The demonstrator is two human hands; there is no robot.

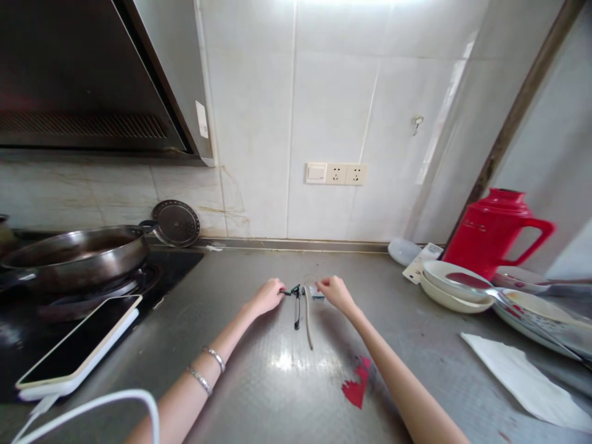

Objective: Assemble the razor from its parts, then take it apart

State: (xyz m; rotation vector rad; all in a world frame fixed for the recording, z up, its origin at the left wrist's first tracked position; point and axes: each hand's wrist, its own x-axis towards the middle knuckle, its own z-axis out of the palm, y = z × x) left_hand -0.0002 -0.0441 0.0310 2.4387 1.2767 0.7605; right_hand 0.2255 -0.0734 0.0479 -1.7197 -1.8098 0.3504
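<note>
Countertop [259, 394] on my feed bears the dark tool [296, 289]; the left hand [268, 296] pinches its end, seemingly for steadiness. Apart, past the pale tube [308, 316], the right hand [335, 291] curls; I cannot tell its hold.

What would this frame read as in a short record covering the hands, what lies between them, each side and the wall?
Left hand: apparently pinching one end of a small dark jointed item
Right hand: at a small bluish item; grip unclear
Between hands: pale strip
Nearer the camera: red scrap on the metal counter
Left side: pan, phone
Right side: red jug, bowls
Wall: switch-and-socket plate
</note>
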